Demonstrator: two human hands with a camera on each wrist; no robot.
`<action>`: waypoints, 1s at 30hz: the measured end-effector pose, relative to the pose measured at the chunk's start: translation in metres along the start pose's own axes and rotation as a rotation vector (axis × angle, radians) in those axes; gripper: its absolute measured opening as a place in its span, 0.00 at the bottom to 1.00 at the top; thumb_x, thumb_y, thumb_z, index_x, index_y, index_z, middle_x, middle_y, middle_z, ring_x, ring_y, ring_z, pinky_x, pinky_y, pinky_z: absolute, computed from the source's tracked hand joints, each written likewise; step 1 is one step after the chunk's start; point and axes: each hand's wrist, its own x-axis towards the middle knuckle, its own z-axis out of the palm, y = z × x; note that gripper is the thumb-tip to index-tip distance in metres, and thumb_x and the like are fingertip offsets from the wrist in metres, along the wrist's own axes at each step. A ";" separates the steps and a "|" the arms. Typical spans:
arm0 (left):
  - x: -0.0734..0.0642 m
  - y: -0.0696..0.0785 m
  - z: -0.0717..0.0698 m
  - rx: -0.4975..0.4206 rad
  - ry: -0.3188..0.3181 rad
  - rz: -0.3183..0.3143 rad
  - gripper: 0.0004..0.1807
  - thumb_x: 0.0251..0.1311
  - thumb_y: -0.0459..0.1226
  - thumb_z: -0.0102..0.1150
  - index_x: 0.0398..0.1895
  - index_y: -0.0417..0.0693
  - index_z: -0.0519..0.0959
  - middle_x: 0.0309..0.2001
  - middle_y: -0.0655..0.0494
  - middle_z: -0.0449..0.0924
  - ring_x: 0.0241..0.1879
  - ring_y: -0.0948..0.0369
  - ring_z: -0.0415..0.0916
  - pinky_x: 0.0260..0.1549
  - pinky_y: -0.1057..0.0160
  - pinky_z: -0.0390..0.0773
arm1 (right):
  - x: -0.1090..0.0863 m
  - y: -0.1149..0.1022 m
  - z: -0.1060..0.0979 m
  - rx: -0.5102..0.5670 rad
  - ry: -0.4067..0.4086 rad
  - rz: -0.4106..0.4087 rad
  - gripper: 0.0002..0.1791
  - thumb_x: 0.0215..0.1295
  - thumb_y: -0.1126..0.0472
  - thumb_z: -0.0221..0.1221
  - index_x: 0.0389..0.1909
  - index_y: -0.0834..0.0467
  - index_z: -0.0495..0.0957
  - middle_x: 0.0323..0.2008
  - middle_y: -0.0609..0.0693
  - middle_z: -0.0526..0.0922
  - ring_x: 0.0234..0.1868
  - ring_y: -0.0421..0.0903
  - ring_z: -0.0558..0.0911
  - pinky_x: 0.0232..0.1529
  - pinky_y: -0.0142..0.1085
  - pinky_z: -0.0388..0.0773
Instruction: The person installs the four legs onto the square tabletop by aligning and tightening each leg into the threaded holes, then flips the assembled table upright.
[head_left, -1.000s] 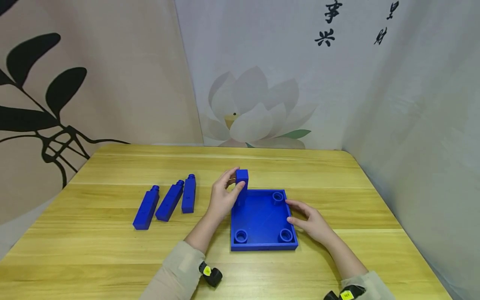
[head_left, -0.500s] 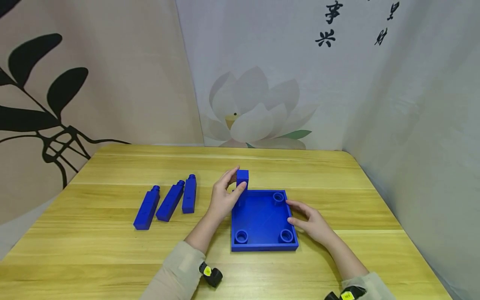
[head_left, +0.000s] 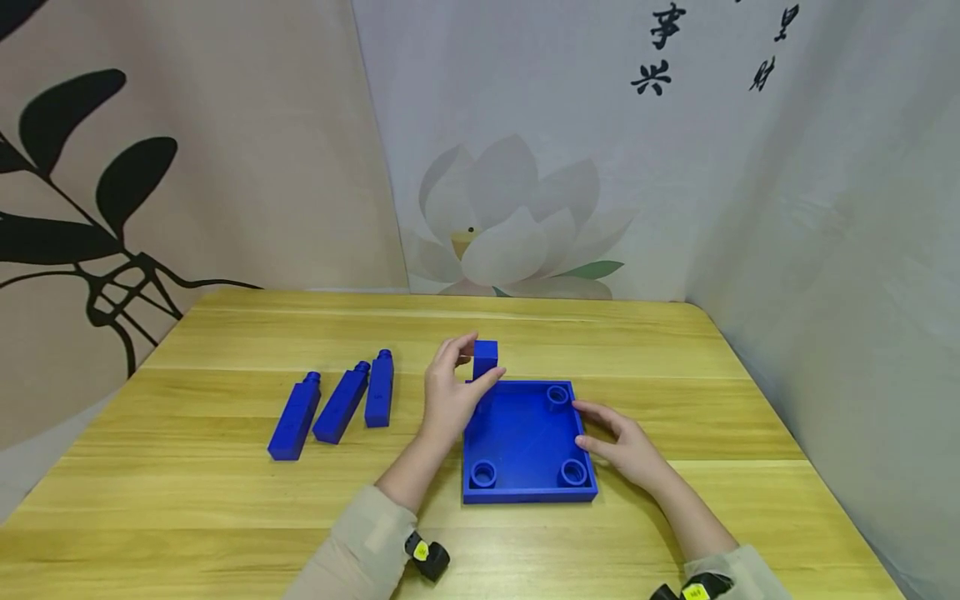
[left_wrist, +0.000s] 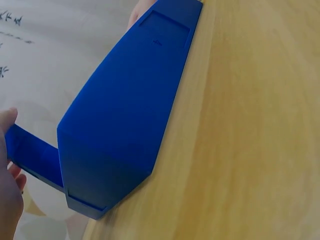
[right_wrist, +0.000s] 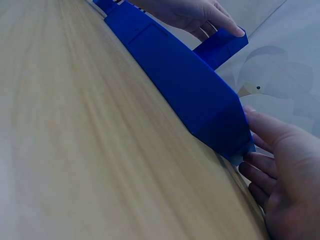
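A blue square tabletop (head_left: 525, 433) lies underside up on the wooden table, with raised rims and round sockets (head_left: 557, 396) at three visible corners. At its far left corner a blue square table leg (head_left: 486, 354) stands upright; the joint below is hidden by my left hand (head_left: 448, 400). That hand holds the leg, thumb on the near side and fingers at the left and behind. My right hand (head_left: 626, 450) holds the tabletop's right edge with thumb and fingertips. In the right wrist view, its curved fingers (right_wrist: 260, 167) meet the tabletop's end.
Three more blue legs, a left one (head_left: 295, 417), a middle one (head_left: 342, 402) and a right one (head_left: 379, 389), lie left of the tabletop with round necks pointing away. A printed curtain (head_left: 525, 150) hangs behind the wooden table (head_left: 225, 517).
My left hand has turned a little round the leg, its thumb sliding right across the near side. The leg stays upright in place. My right hand and the tabletop have not visibly moved.
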 end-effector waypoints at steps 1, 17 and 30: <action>0.000 0.000 0.001 0.002 0.007 0.004 0.30 0.47 0.37 0.75 0.55 0.39 0.76 0.43 0.50 0.77 0.43 0.55 0.75 0.47 0.58 0.77 | 0.000 0.000 0.000 -0.001 -0.001 0.005 0.29 0.63 0.58 0.64 0.64 0.59 0.70 0.62 0.57 0.72 0.64 0.54 0.68 0.63 0.36 0.63; -0.003 0.004 0.005 0.022 0.060 0.026 0.27 0.48 0.33 0.74 0.52 0.37 0.77 0.43 0.49 0.77 0.42 0.56 0.77 0.44 0.61 0.79 | 0.000 0.001 0.000 -0.015 0.012 -0.003 0.29 0.62 0.58 0.64 0.63 0.59 0.71 0.61 0.57 0.73 0.63 0.55 0.69 0.64 0.45 0.63; 0.000 0.001 0.004 0.026 0.072 0.089 0.26 0.44 0.30 0.75 0.50 0.34 0.80 0.38 0.48 0.78 0.37 0.55 0.79 0.38 0.55 0.82 | 0.001 0.001 0.000 -0.031 0.014 -0.008 0.29 0.62 0.58 0.64 0.63 0.60 0.71 0.60 0.58 0.74 0.62 0.56 0.70 0.63 0.49 0.64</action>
